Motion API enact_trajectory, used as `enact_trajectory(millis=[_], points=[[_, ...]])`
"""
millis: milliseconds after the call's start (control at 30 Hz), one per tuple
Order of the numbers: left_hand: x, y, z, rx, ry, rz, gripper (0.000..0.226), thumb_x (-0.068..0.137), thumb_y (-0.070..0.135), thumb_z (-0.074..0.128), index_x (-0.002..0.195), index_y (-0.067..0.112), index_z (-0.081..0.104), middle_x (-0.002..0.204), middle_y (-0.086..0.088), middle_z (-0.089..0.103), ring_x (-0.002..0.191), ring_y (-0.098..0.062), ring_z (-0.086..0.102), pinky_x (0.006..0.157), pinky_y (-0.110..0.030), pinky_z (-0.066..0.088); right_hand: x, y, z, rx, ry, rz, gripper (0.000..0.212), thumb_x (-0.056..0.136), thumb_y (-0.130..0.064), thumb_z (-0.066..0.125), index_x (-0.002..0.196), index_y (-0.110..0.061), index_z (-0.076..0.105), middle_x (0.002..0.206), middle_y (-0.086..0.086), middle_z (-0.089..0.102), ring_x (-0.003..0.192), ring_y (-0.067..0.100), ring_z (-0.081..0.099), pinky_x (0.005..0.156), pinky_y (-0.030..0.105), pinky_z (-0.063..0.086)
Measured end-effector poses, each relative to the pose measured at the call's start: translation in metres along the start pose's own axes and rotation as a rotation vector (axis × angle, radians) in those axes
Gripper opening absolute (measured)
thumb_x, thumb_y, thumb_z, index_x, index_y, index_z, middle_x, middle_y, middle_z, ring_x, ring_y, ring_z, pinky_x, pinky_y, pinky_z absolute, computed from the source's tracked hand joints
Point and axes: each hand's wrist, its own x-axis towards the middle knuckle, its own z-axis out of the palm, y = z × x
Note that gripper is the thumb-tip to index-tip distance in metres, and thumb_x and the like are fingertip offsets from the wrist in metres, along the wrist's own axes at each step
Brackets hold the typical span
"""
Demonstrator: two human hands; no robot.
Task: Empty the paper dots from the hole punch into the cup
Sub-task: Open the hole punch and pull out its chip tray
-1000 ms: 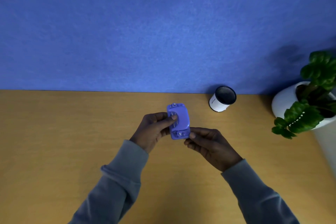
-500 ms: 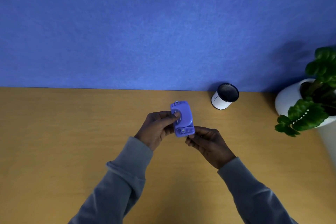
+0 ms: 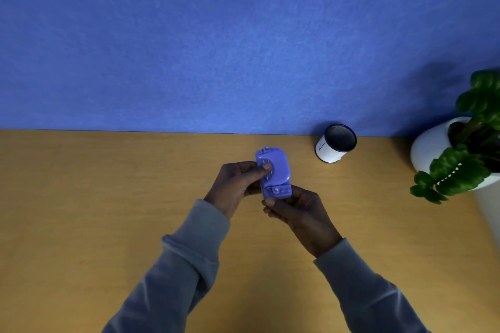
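Purple hole punch (image 3: 273, 171) held up above the table (image 3: 81, 211), just left of and nearer than the cup (image 3: 335, 143), well apart from it. Gripped from the left side by the left hand (image 3: 238, 184), thumb laid across the ribbed top face, fingers wrapped behind. Pinched at its near end by the right hand (image 3: 297, 208), fingertips closed on the lower edge beside a small metal rivet. Long axis of the hole punch pointing away from the body, far end tipped slightly left. Both wrists covered by grey sleeves (image 3: 189, 251).

White cup with a dark rim, standing upright on the table against the blue wall (image 3: 216, 35), mouth open; contents not discernible. Right of the cup, well apart, a white pot (image 3: 427, 149) with a green leafy plant (image 3: 460, 170), partly cut off by the frame edge.
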Motion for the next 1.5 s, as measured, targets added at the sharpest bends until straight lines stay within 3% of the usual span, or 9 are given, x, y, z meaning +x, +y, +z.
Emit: enact_trajectory(millis=[167,467,600,767,867,967,1100,1300,1500], points=[[0.0,-0.003,0.0,0.057,0.013,-0.001,0.038,0.08,0.045,0.076,0.091,0.009,0.079,0.085,-0.014,0.074,0.086,-0.031,0.064,0.098,-0.062,0.048,-0.001,0.004,0.005,-0.01,0.023,0.001,0.026,0.075,-0.014,0.078,0.098,0.0,0.074,0.085,0.015,0.073,0.079,0.026,0.067,0.076,0.035,0.058],[-0.003,-0.005,-0.001,0.035,0.045,-0.028,0.037,0.078,0.047,0.077,0.084,0.01,0.078,0.074,-0.015,0.064,0.073,-0.032,0.051,0.077,-0.045,0.046,0.01,0.017,0.002,-0.126,0.057,0.018,0.014,0.083,0.01,0.072,0.096,0.009,0.072,0.086,0.02,0.074,0.075,0.024,0.07,0.073,0.036,0.059],[-0.005,-0.005,-0.002,0.045,0.049,-0.019,0.025,0.087,0.035,0.074,0.078,0.011,0.077,0.064,-0.004,0.059,0.062,-0.018,0.047,0.071,-0.037,0.042,0.012,0.023,0.0,-0.113,0.061,0.049,0.012,0.085,0.008,0.071,0.093,0.001,0.075,0.085,0.016,0.076,0.077,0.025,0.071,0.075,0.036,0.06],[-0.007,-0.005,-0.004,0.052,0.036,0.002,0.037,0.079,0.045,0.076,0.085,0.008,0.078,0.072,-0.012,0.064,0.072,-0.027,0.052,0.075,-0.04,0.044,0.009,0.023,0.0,-0.103,0.004,0.082,0.019,0.087,0.0,0.072,0.105,-0.007,0.074,0.101,0.019,0.075,0.093,0.03,0.071,0.082,0.036,0.06],[-0.008,-0.001,-0.006,0.042,0.052,-0.028,0.023,0.086,0.036,0.074,0.086,0.013,0.079,0.071,0.0,0.069,0.07,-0.015,0.058,0.074,-0.035,0.044,0.005,0.019,-0.006,-0.11,-0.085,0.057,0.045,0.084,-0.009,0.076,0.127,-0.015,0.064,0.124,0.018,0.068,0.119,0.034,0.064,0.096,0.047,0.058],[-0.01,0.0,-0.003,0.038,0.048,-0.05,0.018,0.087,0.034,0.074,0.086,0.017,0.08,0.077,0.001,0.072,0.076,-0.015,0.06,0.076,-0.035,0.044,0.009,0.011,-0.008,0.075,-0.122,0.047,0.057,0.092,-0.039,0.066,0.144,-0.022,0.05,0.142,0.009,0.06,0.13,0.026,0.059,0.104,0.05,0.051],[-0.013,0.002,0.005,0.067,0.043,-0.072,0.019,0.086,0.034,0.074,0.089,0.016,0.081,0.074,0.003,0.073,0.068,-0.01,0.061,0.071,-0.031,0.043,0.024,0.0,-0.002,0.594,-0.053,0.19,0.073,0.097,-0.064,0.038,0.15,-0.016,0.045,0.151,0.017,0.051,0.139,0.037,0.048,0.119,0.054,0.032],[-0.015,-0.002,0.012,0.103,0.071,-0.058,0.022,0.086,0.033,0.076,0.093,0.013,0.082,0.076,-0.003,0.07,0.074,-0.018,0.059,0.072,-0.034,0.044,0.035,0.002,0.009,0.795,-0.042,0.249,0.059,0.102,-0.052,0.038,0.14,-0.013,0.058,0.138,0.022,0.061,0.131,0.034,0.052,0.125,0.048,0.018],[-0.019,0.0,0.015,0.162,0.08,-0.04,0.015,0.091,0.023,0.071,0.091,0.009,0.077,0.057,0.014,0.066,0.054,0.003,0.06,0.053,-0.013,0.044,0.034,0.006,0.013,0.836,-0.043,0.233,0.042,0.102,-0.035,0.044,0.128,-0.01,0.067,0.126,0.021,0.068,0.123,0.032,0.056,0.126,0.048,0.016]])
